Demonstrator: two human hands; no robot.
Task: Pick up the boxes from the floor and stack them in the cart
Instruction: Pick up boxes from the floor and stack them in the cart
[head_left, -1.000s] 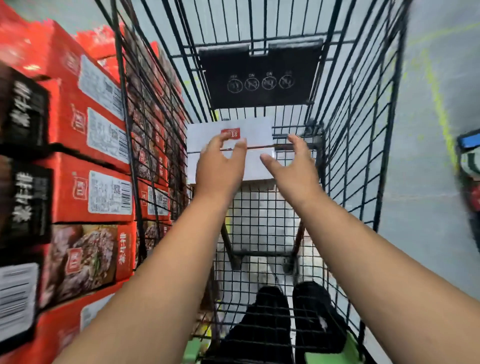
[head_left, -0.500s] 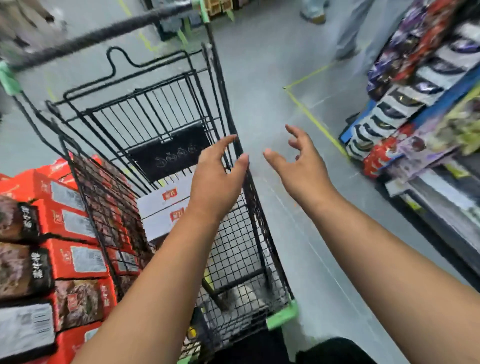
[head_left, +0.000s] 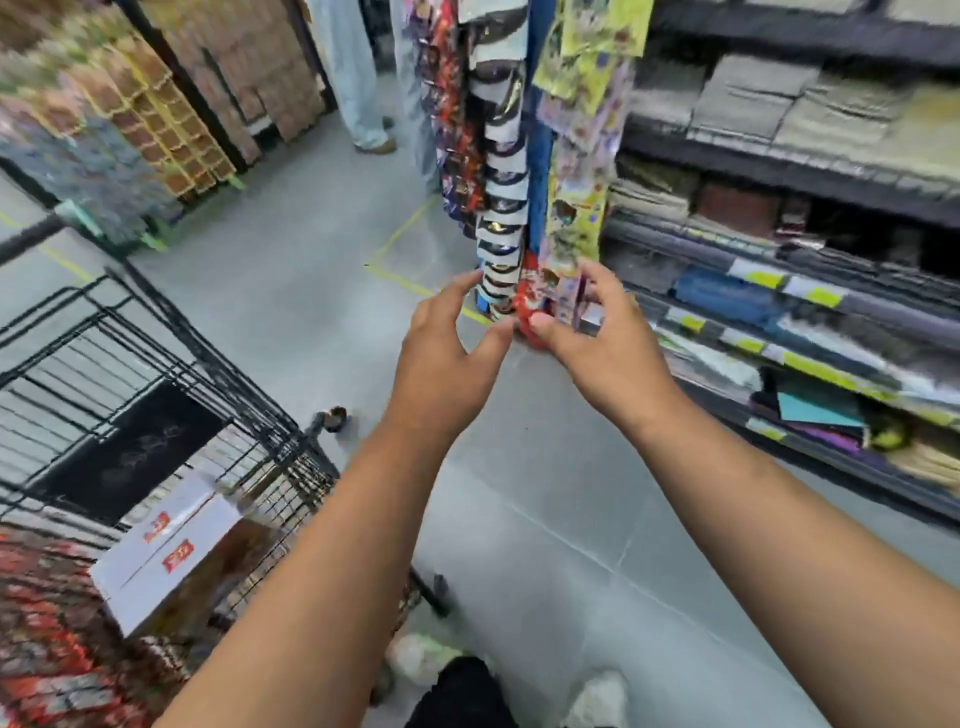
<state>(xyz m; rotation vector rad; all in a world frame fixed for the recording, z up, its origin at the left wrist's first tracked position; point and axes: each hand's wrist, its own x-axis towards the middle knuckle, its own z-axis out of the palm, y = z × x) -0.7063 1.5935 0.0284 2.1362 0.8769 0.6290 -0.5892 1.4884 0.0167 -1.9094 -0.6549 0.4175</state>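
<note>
Risks, from the cart (head_left: 156, 364) rightward. The red boxes (head_left: 47, 623) at the cart's near left are a blur, and I cannot tell whether they sit inside the wire or beside it. A new box set down without looking could land on an uneven top. The white box (head_left: 171, 551) lies in the cart's near end, close to the wire side, and a careless stack on it may slide toward that side. The cart stands on wheels, so I judge a knock from an arm could roll it away.

Right of the cart, the left hand (head_left: 447, 369) and right hand (head_left: 597, 343) reach out over the bare floor (head_left: 545, 519). Both are empty, with fingers loosely spread. The right hand's fingertips overlap the hanging packets (head_left: 501, 208) at the end of the shelf (head_left: 805, 312). I cannot tell whether they touch, and a hasty sweep could pull packets down. No box shows on the floor here, so the reach may find nothing.

Counts:
- Cart: one.
- Red boxes: several, too blurred to count.
- White box: one, with two red labels.
- Hands: two.
- Strips of hanging packets: several.
- Bystanders: one pair of legs (head_left: 358, 78) beyond the cart.
</note>
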